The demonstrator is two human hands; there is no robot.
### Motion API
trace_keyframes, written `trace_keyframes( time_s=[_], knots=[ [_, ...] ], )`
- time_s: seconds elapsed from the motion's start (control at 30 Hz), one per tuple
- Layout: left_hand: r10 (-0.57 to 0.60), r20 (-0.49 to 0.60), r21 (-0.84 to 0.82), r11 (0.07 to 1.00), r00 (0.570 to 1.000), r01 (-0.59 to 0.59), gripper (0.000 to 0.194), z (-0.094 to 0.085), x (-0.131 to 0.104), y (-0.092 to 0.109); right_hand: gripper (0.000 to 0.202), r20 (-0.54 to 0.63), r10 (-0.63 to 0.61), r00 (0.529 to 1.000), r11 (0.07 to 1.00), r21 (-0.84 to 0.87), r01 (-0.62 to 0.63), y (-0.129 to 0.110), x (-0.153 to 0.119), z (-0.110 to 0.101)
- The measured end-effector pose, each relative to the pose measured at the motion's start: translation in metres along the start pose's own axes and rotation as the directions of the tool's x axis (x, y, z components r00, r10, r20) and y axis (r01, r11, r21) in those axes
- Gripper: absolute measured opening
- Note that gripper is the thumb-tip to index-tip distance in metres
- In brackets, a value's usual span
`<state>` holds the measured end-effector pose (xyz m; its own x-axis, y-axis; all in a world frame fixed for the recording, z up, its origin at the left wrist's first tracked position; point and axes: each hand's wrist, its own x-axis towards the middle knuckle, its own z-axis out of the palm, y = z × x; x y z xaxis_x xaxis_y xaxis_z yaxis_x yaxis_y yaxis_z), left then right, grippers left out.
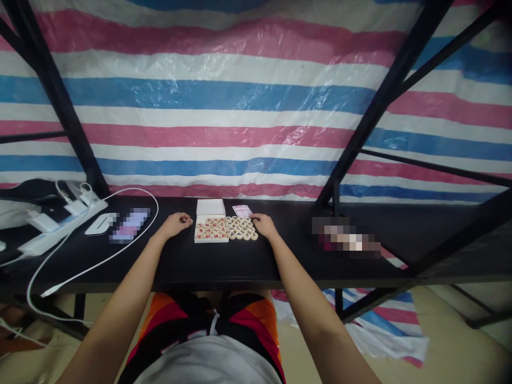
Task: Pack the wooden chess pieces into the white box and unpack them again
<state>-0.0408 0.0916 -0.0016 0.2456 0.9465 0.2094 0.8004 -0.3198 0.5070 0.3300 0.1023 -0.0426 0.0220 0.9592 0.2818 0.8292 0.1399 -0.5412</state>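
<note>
An open white box (211,240) stands on the black table (224,266), its lid tilted up at the back. Several round pieces with red characters (213,228) lie inside it. Right beside the box, several round pieces with black characters (242,228) sit close together on the table. My left hand (175,225) is left of the box with fingers curled around a small pale thing at the fingertips, too small to make out. My right hand (264,225) touches the right edge of the black-character group, its fingers bent; whether it grips a piece is unclear.
A pink and white paper (242,210) lies behind the pieces. On the left are a power strip (60,229), a white cable (156,208) and a blurred phone (130,225). A blurred object (348,237) lies right. Black metal posts (360,128) flank a striped sheet (224,96).
</note>
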Motion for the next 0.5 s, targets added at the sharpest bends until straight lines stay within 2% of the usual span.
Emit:
trace_keyframes(
  time_s=[0.5],
  knots=[
    [0.081,0.019,0.078,0.994,0.997,-0.082,0.041,0.012,0.004,0.001,0.037,0.008,-0.027,1.000,0.999,-0.031,0.027,0.003,-0.001,0.002]
  ],
)
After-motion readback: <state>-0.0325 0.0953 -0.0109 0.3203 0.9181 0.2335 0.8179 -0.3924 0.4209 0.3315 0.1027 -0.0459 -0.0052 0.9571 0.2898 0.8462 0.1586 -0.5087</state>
